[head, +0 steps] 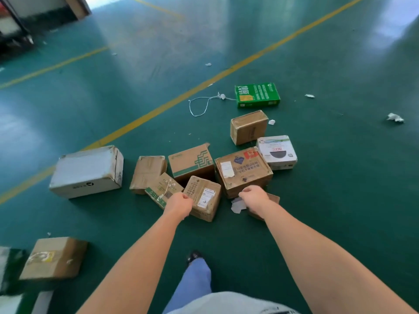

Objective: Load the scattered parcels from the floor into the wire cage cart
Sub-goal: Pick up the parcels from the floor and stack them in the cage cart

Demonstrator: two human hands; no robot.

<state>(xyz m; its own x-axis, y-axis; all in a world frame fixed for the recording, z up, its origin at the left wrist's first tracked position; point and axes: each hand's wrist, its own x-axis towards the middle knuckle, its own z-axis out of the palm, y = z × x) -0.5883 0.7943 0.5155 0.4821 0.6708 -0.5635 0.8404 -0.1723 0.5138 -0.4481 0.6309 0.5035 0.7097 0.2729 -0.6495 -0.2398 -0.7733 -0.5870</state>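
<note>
a: cardboard parcels (243,172) lie in a loose heap on the green floor (136,98), all of them not yet loaded. which step is this, do you think?

b: i judge it is the reaching step, at the start of one pick. both arms stretch down to the heap. the left hand (179,203) is at the left edge of the small labelled box (203,198), fingers curled. the right hand (255,197) is over the near edge of the big square box, also curled, just above a torn white paper (238,205).

a: do the hands hold something already?

b: for the left one i cannot tell. the view is from behind the knuckles, so maybe the fingers pinch the box edge, maybe they only come near it. the right one seems to hold nothing; it looks like a loose fist above the paper and a small brown flap (273,198).

a: and the cart?

b: the wire cage cart i cannot find with certainty. a dark frame (13,23) stands far at the top left, but it is too blurred to say.

a: what does the next move ask for?

b: to open the fingers, take the small labelled box from both sides, and lift it straight up, because it leans on the flat box with green print (162,189) and touches its neighbours. after this, a turn toward the cart. the white box (87,172) at the left and the green box (257,95) far behind are well apart, so they need separate trips.
</note>
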